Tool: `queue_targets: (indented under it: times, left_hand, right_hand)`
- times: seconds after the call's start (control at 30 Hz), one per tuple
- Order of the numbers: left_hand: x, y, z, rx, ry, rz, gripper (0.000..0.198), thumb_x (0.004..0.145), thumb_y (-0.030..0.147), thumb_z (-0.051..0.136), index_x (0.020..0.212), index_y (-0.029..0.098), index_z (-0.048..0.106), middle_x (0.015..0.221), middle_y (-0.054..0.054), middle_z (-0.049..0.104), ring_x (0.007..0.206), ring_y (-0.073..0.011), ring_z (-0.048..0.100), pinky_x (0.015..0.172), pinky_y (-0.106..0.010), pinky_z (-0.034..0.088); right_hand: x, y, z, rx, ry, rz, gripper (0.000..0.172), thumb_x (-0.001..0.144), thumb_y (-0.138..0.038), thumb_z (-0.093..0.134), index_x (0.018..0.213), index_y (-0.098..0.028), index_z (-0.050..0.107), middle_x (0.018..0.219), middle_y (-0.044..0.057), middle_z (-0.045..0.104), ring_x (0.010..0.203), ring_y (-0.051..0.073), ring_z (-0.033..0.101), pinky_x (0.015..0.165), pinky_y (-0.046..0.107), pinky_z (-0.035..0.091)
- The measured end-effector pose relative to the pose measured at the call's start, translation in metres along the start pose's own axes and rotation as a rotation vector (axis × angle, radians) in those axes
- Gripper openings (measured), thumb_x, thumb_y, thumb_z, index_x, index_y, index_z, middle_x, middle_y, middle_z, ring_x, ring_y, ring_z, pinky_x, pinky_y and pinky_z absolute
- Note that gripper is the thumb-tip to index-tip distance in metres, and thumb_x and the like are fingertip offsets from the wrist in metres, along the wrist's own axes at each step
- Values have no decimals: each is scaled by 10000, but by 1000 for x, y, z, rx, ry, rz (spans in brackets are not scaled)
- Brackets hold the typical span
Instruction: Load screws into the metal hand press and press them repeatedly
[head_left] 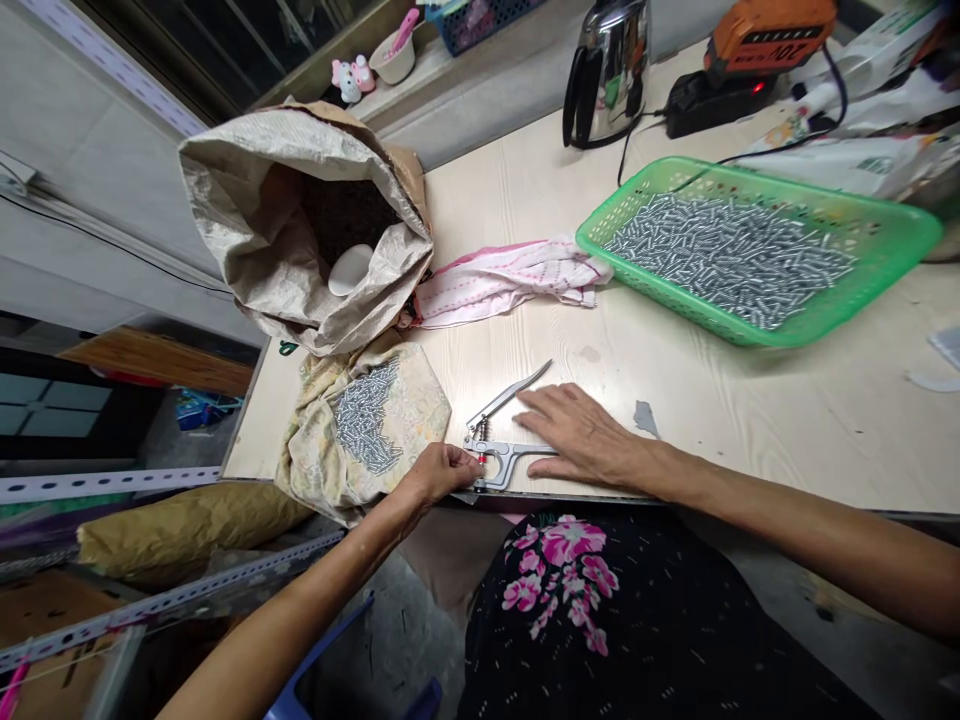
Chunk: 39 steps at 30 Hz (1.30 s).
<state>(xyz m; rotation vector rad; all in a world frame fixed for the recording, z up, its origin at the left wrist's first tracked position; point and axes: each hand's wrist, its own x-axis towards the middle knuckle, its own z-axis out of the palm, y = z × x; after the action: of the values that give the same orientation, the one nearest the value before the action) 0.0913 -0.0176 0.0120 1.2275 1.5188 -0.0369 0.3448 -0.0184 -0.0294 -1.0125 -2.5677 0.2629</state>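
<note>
A metal plier-like press tool (501,432) lies at the table's near edge, its upper handle raised. My right hand (581,432) rests on its lower handle with fingers stretched flat. My left hand (439,472) is pinched at the tool's jaw, holding something too small to make out. Just left lies a patterned cloth (420,405) carrying a pile of small metal pins (365,417).
A green basket (885,285) full of metal pins stands at the right. An open paper sack (277,230) with dark contents and a white scoop sits at the left, a pink-white cloth (510,280) beside it. A kettle (607,70) and orange device (769,35) stand at the back.
</note>
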Motion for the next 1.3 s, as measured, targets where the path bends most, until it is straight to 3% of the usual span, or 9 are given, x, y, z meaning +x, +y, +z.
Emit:
queue_targets:
  times: [0.1, 0.33, 0.5, 0.73, 0.83, 0.93, 1.1, 1.2, 1.3]
  left_hand:
    - [1, -2, 1, -13, -1, 12, 480, 549, 579, 735, 608, 115, 631, 501, 26, 482, 489, -73, 337, 498, -225, 213]
    - [2, -8, 1, -23, 28, 18, 471, 551, 575, 743, 595, 123, 617, 507, 20, 496, 497, -82, 369, 509, -229, 231]
    - [2, -9, 3, -21, 44, 14, 469, 561, 572, 741, 607, 118, 633, 495, 23, 496, 484, -78, 359, 501, -228, 228]
    - [0, -10, 1, 90, 53, 8, 431, 658, 542, 702, 637, 115, 652, 519, 16, 511, 495, -97, 412, 508, -235, 275]
    - [-15, -2, 10, 391, 262, 160, 320, 790, 440, 647, 705, 134, 686, 657, -32, 594, 640, -166, 541, 603, -273, 399]
    - [-25, 14, 29, 652, 468, 521, 235, 877, 362, 597, 991, 176, 686, 1023, -104, 644, 988, -258, 572, 849, -379, 472]
    - [5, 37, 46, 830, 340, 877, 655, 839, 356, 670, 1389, 145, 383, 1460, -187, 394, 1376, -345, 311, 1081, -512, 366]
    - [25, 44, 40, 891, 226, 883, 748, 816, 361, 700, 1415, 127, 317, 1391, -201, 450, 1289, -330, 411, 1050, -502, 402]
    - [28, 48, 33, 929, 179, 866, 675, 822, 363, 694, 1370, 136, 371, 1280, -164, 529, 1152, -303, 488, 966, -468, 460]
  right_hand:
    - [-2, 13, -6, -10, -2, 108, 920, 739, -700, 620, 1392, -99, 378, 1472, 256, 337, 1352, 398, 273, 1029, 568, 281]
    - [3, 26, -8, 4, -119, 115, 1058, 666, -715, 657, 1451, -95, 311, 1437, 262, 389, 1353, 434, 280, 1051, 666, 210]
    - [9, 17, -16, -66, -118, 119, 932, 672, -633, 680, 1393, -117, 390, 1303, 227, 503, 1214, 413, 409, 987, 622, 287]
    - [5, 4, -29, -68, -132, 135, 538, 751, -444, 687, 1153, -121, 535, 1042, 143, 591, 953, 295, 492, 820, 420, 379]
    - [1, 0, -28, -31, -109, 125, 398, 785, -373, 672, 1080, -139, 542, 996, 116, 580, 924, 268, 484, 794, 386, 380]
    - [-2, -2, -24, 6, -85, 128, 356, 806, -352, 657, 1072, -149, 535, 1008, 114, 573, 919, 259, 483, 785, 376, 397]
    - [-8, -2, -16, 61, -40, 169, 628, 778, -367, 680, 1287, -105, 422, 1107, 157, 560, 995, 299, 489, 840, 436, 439]
    - [-15, -1, -17, 153, -25, 167, 720, 738, -353, 712, 1333, -134, 371, 1175, 157, 529, 1075, 313, 471, 867, 454, 454]
    - [-20, -3, -20, 186, -20, 198, 584, 764, -287, 695, 1268, -164, 427, 1163, 138, 523, 1075, 299, 466, 845, 437, 463]
